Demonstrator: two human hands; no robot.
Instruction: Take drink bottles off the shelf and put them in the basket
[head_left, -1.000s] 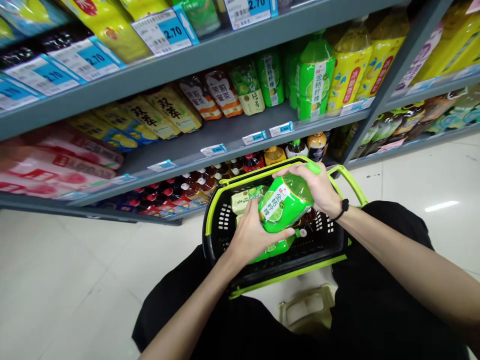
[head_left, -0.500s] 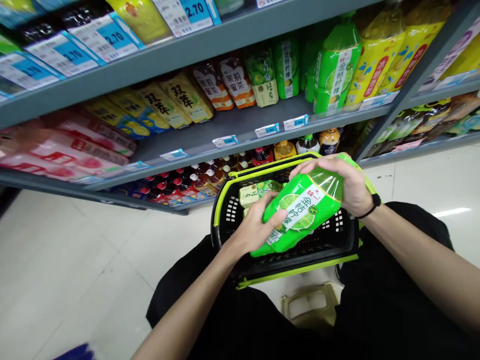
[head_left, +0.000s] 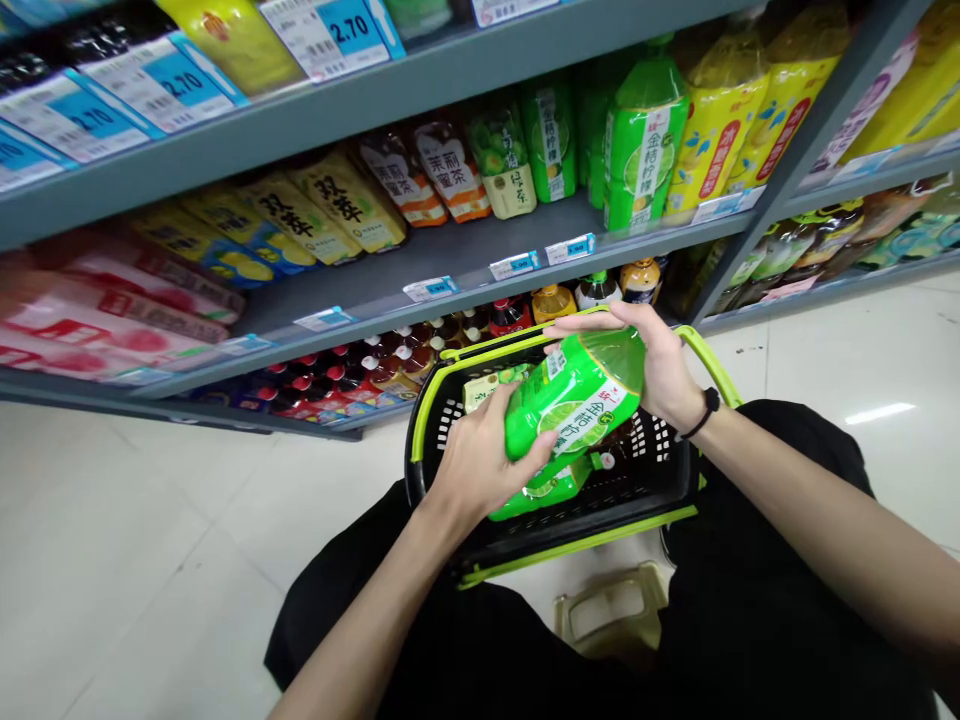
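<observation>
A large green bottle of lemon drink (head_left: 581, 385) lies tilted between my two hands over a shopping basket (head_left: 570, 545). My left hand (head_left: 480, 455) grips its base end, thumb across the label. My right hand (head_left: 656, 365) is around the neck end, its fingers stretching along the far side, and the cap is hidden. Beneath the held bottle, a smaller green bottle (head_left: 555, 492) lies in the basket. A pale green tea carton (head_left: 487, 388) shows at the basket's left, partly covered by my left hand.
The basket stands between my knees, against a grey shelf (head_left: 480, 245) with cartons and bottles. Red-capped dark bottles (head_left: 330, 380) fill the lowest shelf. Large green bottles (head_left: 646, 150) stand at the right, beside yellow ones (head_left: 712, 140). A beige stool (head_left: 615, 605) is below me.
The held bottle has rolled in my hands, so its label faces lower and another side shows. The smaller bottle below is more exposed. The view has shifted slightly.
</observation>
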